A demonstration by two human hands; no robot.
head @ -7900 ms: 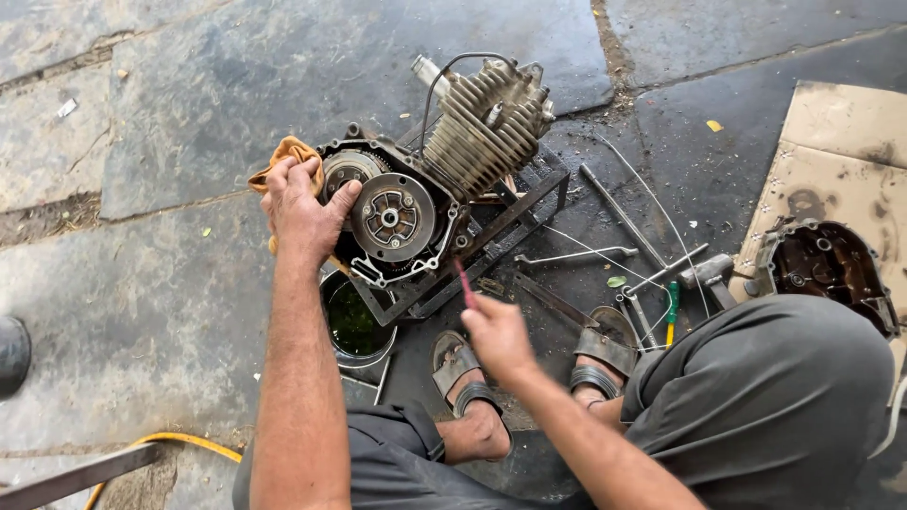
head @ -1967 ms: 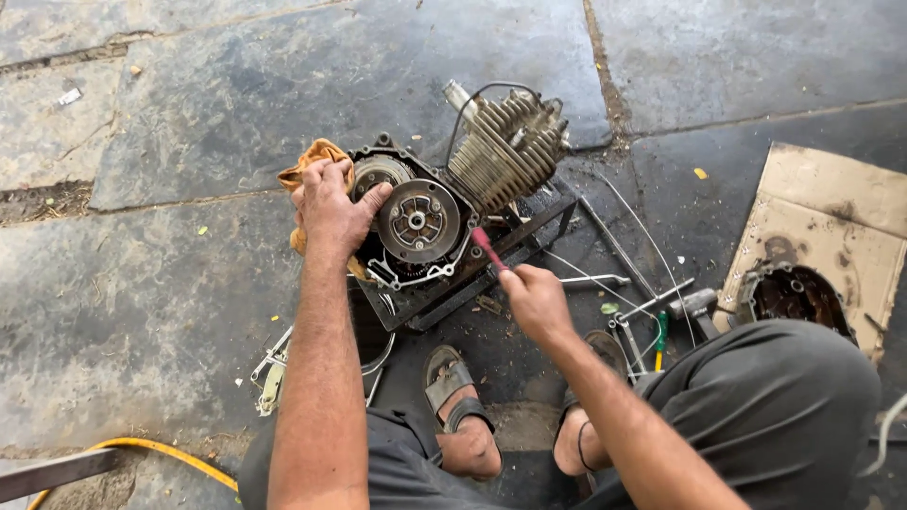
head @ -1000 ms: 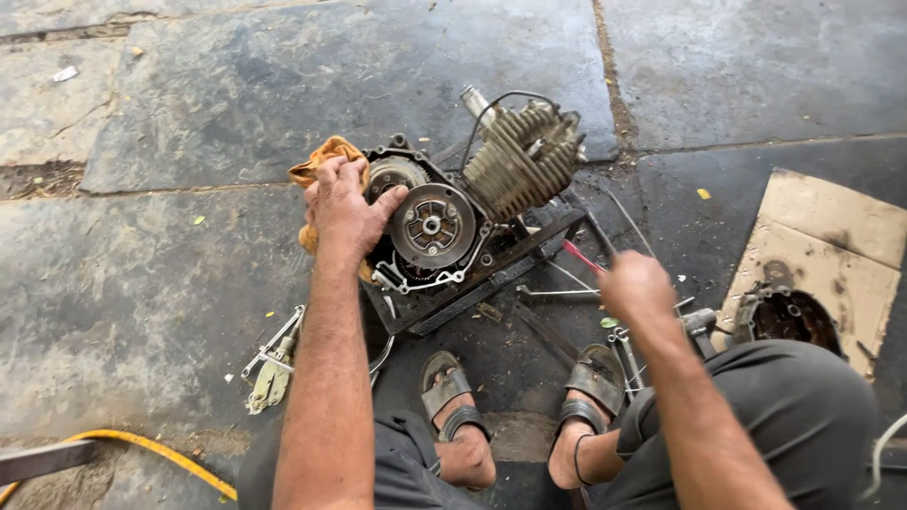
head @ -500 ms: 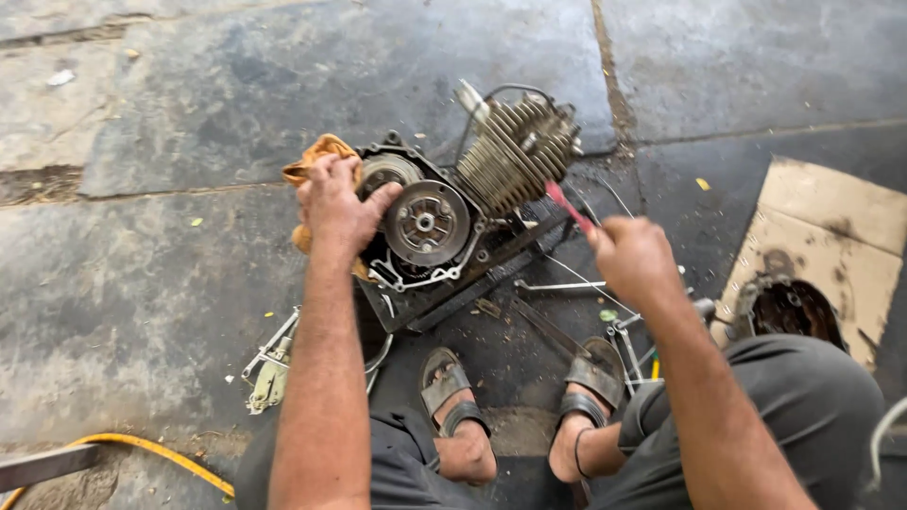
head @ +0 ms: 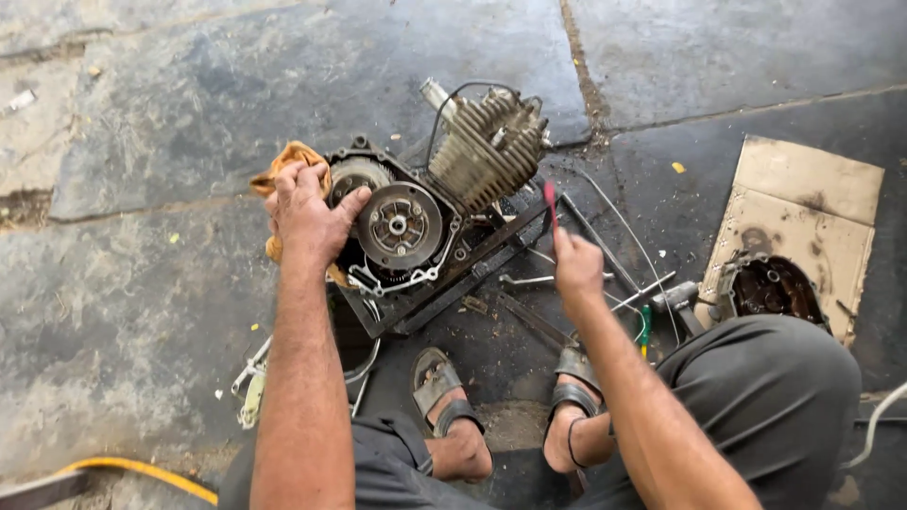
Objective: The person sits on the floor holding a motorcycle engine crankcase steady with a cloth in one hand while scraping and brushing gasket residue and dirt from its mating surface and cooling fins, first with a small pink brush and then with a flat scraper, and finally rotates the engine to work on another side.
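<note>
- The engine (head: 425, 227) sits on the stone floor (head: 170, 113) directly in front of the crouching person, propped on a dark metal frame (head: 444, 283). Its side cover is off and the round clutch plate (head: 398, 225) is exposed.
- The finned cylinder (head: 491, 151) points up and away at the far right of the engine, with a black cable looped over it.
- The left hand (head: 307, 212) rests on the near left edge of the casing, fingers spread and bent over the rim, pressing an orange rag (head: 288, 161) against the metal. It steadies the engine rather than gripping any loose part.
- The right hand (head: 576, 269) is raised just to the right of the engine, clear of it. Its fingers are closed around a thin red-handled tool (head: 549, 196) whose tip points upward. What kind of tool it is cannot be told.
- Handling judgement: the engine looks heavy, rigid cast metal, likely oily. The cooling fins appear thin and liable to chip. The firm casing rim or the frame looks the safer place to hold, and the rag should help against slipping.
- The thin tool seems light and stiff, and is held near its lower end.
- Loose spanners and rods (head: 567, 283) lie on the floor to the right of the frame, near the sandalled feet (head: 444, 397).
- A removed cover (head: 775, 288) lies on cardboard (head: 812, 198) well to the right.
- A yellow hose (head: 142, 469) crosses the lower left corner.
</note>
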